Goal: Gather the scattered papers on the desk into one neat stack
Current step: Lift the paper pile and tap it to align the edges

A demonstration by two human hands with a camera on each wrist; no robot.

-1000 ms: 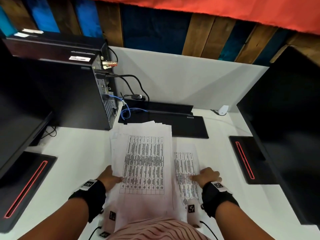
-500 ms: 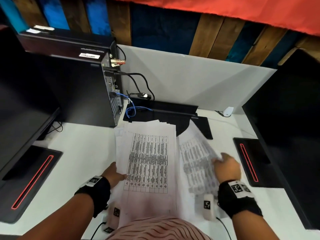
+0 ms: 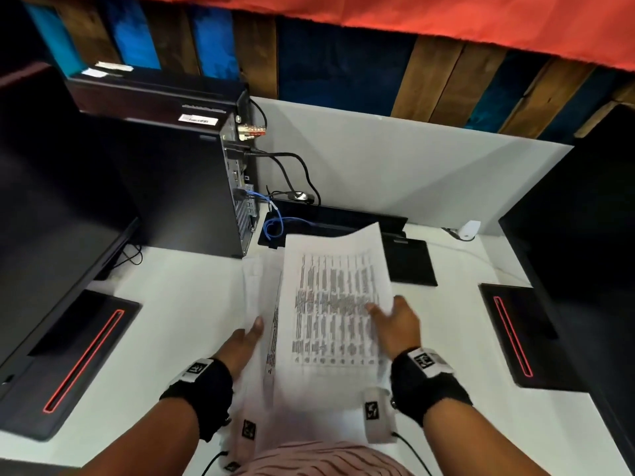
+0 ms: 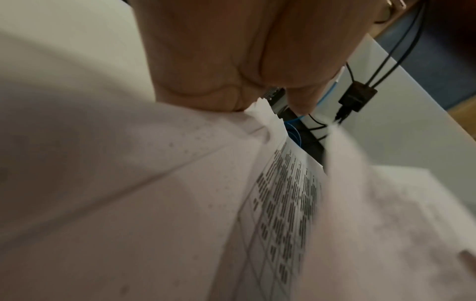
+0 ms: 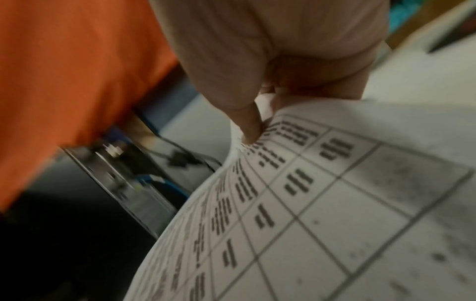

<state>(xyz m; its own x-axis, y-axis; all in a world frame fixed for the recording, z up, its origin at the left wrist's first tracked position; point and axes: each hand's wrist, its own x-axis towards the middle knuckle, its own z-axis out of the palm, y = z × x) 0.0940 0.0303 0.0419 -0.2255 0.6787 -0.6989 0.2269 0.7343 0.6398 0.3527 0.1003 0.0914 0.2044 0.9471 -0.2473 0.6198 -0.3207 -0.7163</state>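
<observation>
White sheets printed with tables lie in a loose pile [image 3: 256,286] on the white desk [image 3: 171,321], right in front of me. My left hand [image 3: 244,341] grips the pile's left edge, thumb on top. In the left wrist view, the fingers [image 4: 231,61] close over the pile's edge [image 4: 128,183]. My right hand [image 3: 395,321] pinches the right edge of one printed sheet [image 3: 330,304], which hangs curved over the pile and covers most of it. Seen from the right wrist, the thumb [image 5: 247,126] presses down on this sheet [image 5: 335,203].
A black computer tower [image 3: 178,187] with cables [image 3: 275,225] stands behind the pile at the left. Dark monitors flank the desk at left [image 3: 51,201] and right [image 3: 584,218], each on a base with a red line [image 3: 79,365]. A flat black stand [image 3: 409,259] lies behind the papers.
My right hand picked the printed sheet up from the desk to the right of the pile and swung it left over the pile. My left hand kept its hold on the pile's left edge.
</observation>
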